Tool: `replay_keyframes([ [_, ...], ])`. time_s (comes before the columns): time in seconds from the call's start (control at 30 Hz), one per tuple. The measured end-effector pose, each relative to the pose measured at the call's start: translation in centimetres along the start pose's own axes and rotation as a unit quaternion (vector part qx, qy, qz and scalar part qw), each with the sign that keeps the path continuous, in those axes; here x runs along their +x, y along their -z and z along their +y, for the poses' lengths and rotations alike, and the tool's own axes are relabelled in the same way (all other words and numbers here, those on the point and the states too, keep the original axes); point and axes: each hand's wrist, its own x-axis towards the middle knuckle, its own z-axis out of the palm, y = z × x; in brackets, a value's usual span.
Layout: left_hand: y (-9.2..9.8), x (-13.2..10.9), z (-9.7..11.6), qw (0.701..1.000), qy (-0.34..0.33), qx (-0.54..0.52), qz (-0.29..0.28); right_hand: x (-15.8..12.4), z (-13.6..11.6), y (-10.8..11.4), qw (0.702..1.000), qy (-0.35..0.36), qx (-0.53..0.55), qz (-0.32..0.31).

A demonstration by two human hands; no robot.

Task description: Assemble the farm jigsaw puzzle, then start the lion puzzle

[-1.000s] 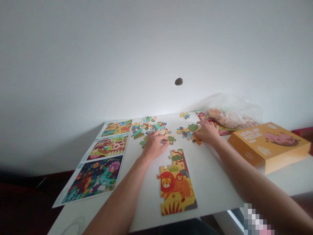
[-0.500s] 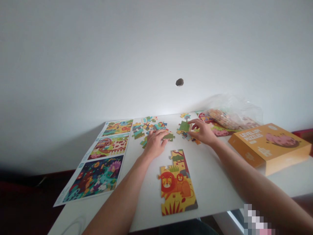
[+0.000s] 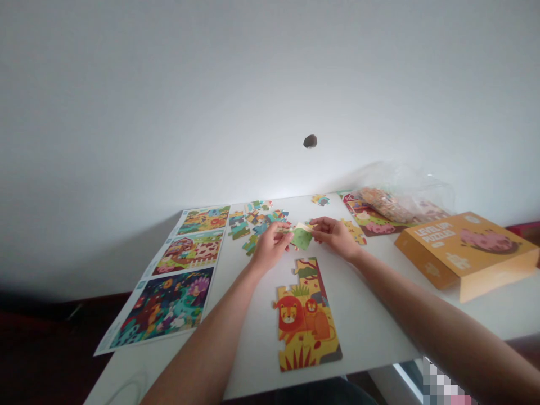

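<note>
Between my two hands, a green jigsaw puzzle piece (image 3: 302, 238) is held tilted above the table. My right hand (image 3: 336, 237) pinches its right side with thumb and fingers. At its left edge, the closed fingers of my left hand (image 3: 270, 245) grip it too. Closer to me lies a joined section of puzzle (image 3: 307, 323) showing two lions, with notches and tabs along its left and upper edges. Loose puzzle pieces (image 3: 257, 218) are heaped beyond my left hand, and some lie partly hidden behind my fingers.
On the left lies a sheet (image 3: 171, 292) with three printed pictures. The yellow puzzle box (image 3: 468, 253) stands at the right, near a clear plastic bag (image 3: 422, 188) of pieces on a farm picture (image 3: 379, 225). A white wall (image 3: 270, 101) borders the table's back.
My right hand has moved left from the right-hand pieces, bringing the green piece over to my left hand. My left hand's fingers have closed at the piece's edge.
</note>
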Motion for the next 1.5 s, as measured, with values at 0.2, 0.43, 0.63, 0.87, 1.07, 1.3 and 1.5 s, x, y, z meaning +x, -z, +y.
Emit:
replay_keyframes([
  [0.2, 0.4, 0.1, -0.6, 0.989, -0.046, 0.135, 0.036, 0.1, -0.3, 0.2, 0.998, 0.003, -0.055, 0.042],
  [0.43, 0.1, 0.0, -0.1, 0.986, -0.085, 0.139, -0.031, -0.1, -0.1, -0.2, 0.996, -0.014, -0.083, 0.034],
  [0.63, 0.2, 0.0, -0.4, 0.984, -0.075, 0.152, -0.051, 0.0, -0.1, -0.2, 0.99, -0.015, -0.137, 0.022],
  [0.87, 1.0, -0.6, 0.4, 0.948, -0.14, 0.273, -0.09, -0.2, 0.0, -0.2, 0.973, 0.029, -0.229, 0.017],
  [1.07, 1.0, -0.8, 0.7, 0.926, -0.135, 0.329, -0.128, -0.4, -0.3, -0.2, 0.95, 0.054, -0.307, -0.004],
  [1.3, 1.0, -0.8, 0.9, 0.92, -0.142, 0.333, -0.151, -0.4, -0.3, 0.4, 0.911, 0.142, -0.387, -0.021],
  [1.5, 1.0, -0.9, 1.2, 0.919, -0.137, 0.33, -0.169, -0.3, 0.1, 0.4, 0.896, 0.162, -0.413, -0.04],
])
